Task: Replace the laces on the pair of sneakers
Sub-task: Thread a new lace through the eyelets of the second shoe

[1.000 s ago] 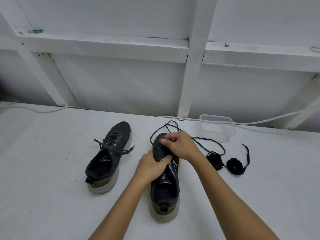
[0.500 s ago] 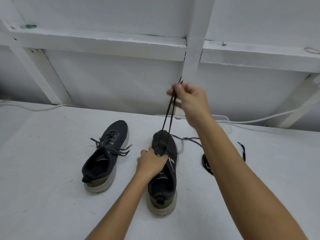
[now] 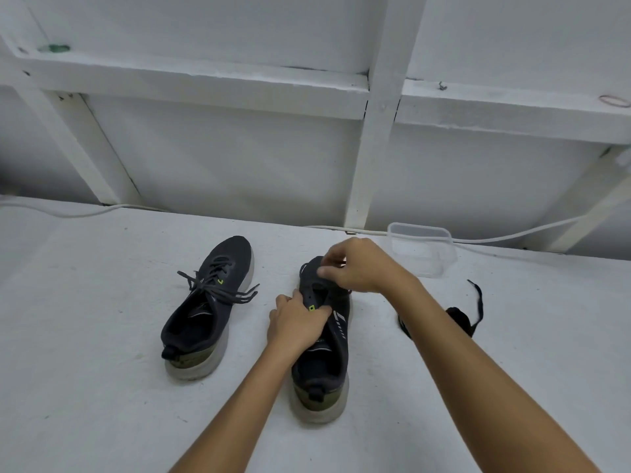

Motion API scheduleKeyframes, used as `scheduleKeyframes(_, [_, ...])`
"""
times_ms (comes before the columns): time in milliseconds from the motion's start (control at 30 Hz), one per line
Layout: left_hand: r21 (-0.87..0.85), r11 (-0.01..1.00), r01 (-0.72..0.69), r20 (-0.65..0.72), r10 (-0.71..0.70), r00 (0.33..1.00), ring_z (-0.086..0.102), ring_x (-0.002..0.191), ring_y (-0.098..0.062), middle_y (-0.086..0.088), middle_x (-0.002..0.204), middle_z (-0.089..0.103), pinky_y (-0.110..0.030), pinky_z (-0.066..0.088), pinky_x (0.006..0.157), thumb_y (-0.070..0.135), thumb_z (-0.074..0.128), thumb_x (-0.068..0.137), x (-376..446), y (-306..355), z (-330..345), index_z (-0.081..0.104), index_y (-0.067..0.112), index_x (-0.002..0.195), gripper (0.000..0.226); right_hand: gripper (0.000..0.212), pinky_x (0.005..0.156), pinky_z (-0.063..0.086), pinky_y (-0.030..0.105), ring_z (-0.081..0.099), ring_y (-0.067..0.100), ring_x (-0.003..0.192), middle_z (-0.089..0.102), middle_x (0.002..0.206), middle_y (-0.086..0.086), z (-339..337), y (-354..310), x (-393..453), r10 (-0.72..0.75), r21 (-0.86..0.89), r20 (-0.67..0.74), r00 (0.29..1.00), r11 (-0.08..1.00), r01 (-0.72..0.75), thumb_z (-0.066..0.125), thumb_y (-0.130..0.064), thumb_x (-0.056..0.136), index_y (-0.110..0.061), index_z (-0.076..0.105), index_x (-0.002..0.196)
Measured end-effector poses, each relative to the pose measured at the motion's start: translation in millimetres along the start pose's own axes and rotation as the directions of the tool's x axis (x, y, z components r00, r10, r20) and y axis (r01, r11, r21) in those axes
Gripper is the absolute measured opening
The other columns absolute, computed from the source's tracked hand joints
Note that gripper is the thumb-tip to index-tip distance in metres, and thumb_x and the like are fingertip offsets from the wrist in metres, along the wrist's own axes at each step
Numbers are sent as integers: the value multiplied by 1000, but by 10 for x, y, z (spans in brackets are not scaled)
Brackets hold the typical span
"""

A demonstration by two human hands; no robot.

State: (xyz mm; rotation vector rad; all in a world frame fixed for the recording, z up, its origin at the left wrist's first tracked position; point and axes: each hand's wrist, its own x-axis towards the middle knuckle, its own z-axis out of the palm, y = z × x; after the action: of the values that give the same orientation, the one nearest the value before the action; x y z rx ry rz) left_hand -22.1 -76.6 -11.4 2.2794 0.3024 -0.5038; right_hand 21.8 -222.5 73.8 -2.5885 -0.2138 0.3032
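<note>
Both shoes, the laced one (image 3: pixel 208 302) and the one under the hands (image 3: pixel 324 339), have dark matt knit cloth uppers with pale, rubbery-looking soles, scuffed and dull. The laces (image 3: pixel 218 285) on the laced shoe are flat woven cloth. The table (image 3: pixel 85 336) is white and matt, with a rough, speckled surface. The box (image 3: pixel 421 249) is clear, smooth plastic. The bundled lace (image 3: pixel 459 317) is black cloth. The wall frame (image 3: pixel 375 131) looks like white-painted wood, matt and chipped in places.
</note>
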Motion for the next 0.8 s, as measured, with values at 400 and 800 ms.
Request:
scheduleKeyframes(400, [87,995,-54,-56,59,997,34,131,-32,-4,144,34,-43,39,104,52,52,90,-60,47,3,13,29,159,82,19,74,43,32,62,27,101,66,113,2,241,76,43,2,-376,73,997,926,26,61,-27,97,-23,72,111])
scheduleKeyframes(800, [-41,998,-53,13,54,998,45,119,-32,-3,122,41,-44,44,103,48,53,88,-20,34,-13,38,40,145,59,33,52,32,21,36,5,51,40,61,-8,-474,-130,90,10,492,-184,983,867,83,47,-29,107,-22,54,75])
